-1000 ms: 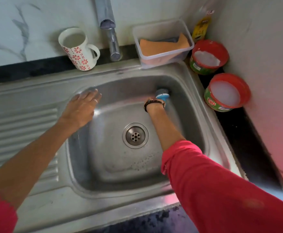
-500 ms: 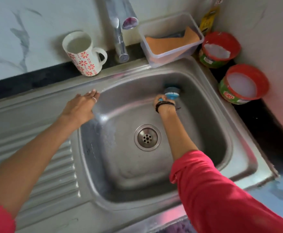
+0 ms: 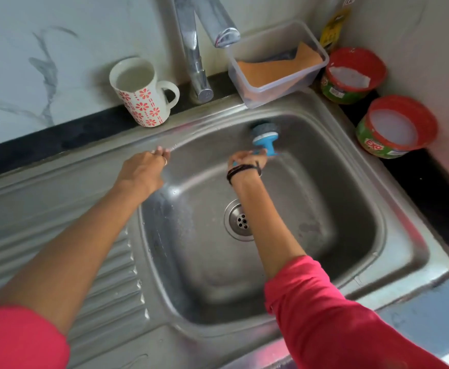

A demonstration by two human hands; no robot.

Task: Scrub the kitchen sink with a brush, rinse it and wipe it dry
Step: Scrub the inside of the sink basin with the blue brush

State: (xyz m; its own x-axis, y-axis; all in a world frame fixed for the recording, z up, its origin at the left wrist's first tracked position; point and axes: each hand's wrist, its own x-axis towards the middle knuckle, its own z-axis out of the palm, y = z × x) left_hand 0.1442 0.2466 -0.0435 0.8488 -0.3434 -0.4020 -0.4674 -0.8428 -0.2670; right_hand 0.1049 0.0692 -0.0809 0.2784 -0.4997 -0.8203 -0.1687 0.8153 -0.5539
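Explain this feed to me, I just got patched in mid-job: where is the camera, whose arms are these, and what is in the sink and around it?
There is no machine here. The camera sits on a person's head and looks down at their own two arms in red sleeves. The right hand has its fingers curled round a blue-handled brush, whose grey head presses on the back wall of the steel sink. The left hand rests on the sink's rim, holding nothing. Behind the sink stand a flowered mug, the tap with no water running, and a clear tub holding an orange cloth. To the right are two red-rimmed pots of white cleaner.
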